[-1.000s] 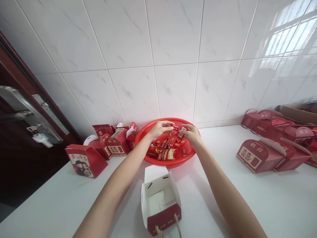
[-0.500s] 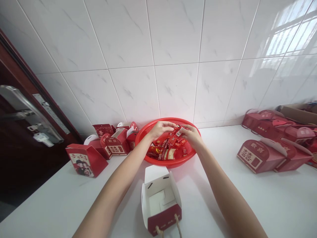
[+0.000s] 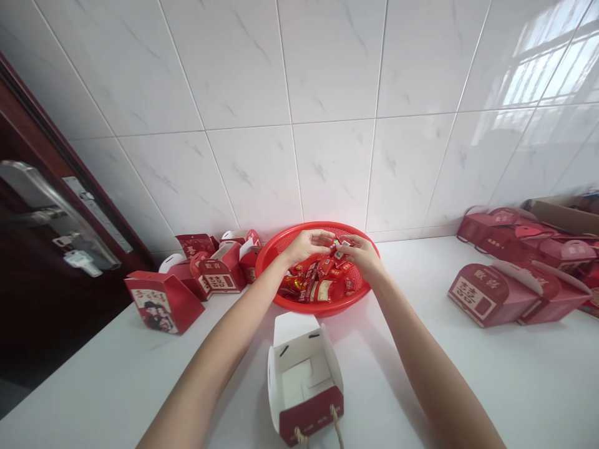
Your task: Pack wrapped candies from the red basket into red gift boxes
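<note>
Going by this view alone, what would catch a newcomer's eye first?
Most likely the bright red basket against the white tiles, with wrapped sweets in it and the left hand and right hand reaching over them. Next, the open box nearer the camera, its white inside showing between the forearms. Then the red boxes at both sides, left and right.

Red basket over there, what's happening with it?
A person has their left hand and right hand close together over the basket, at the small wrapped packets in it. It's hard to tell whether either hand grips one. A box sits open on the table, in front of the basket and between the forearms. More red boxes stand on both sides.
</note>
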Motion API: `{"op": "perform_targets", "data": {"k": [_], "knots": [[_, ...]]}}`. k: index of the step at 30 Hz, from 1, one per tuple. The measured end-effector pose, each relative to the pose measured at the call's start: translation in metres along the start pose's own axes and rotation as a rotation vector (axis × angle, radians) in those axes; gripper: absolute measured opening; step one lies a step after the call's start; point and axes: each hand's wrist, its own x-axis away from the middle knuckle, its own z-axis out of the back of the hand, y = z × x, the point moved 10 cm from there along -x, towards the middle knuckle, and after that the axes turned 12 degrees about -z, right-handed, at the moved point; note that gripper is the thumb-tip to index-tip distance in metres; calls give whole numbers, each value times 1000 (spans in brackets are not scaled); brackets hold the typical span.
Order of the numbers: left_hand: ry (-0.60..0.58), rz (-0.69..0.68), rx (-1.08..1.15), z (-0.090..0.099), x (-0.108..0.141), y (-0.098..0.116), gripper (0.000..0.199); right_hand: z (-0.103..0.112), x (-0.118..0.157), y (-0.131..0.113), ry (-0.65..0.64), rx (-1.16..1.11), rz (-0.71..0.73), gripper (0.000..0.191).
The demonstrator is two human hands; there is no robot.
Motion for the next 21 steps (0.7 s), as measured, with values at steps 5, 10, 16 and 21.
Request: {"op": "perform_targets", "data": {"k": [5,10,16,21], "knots": [[-18,-18,-37,-2,0,4,44,1,1,-1,10,3,12,26],[-54,-24,-67,-5,0,6,44,2,1,-1,28,-2,14,16],[-83,-13,-101,-6,0,3,47,4,0,-1,37,-11,16,13],[-81,-26,-118,-6,0,4,49,4,-2,-1,24,-10,27,19]]}}
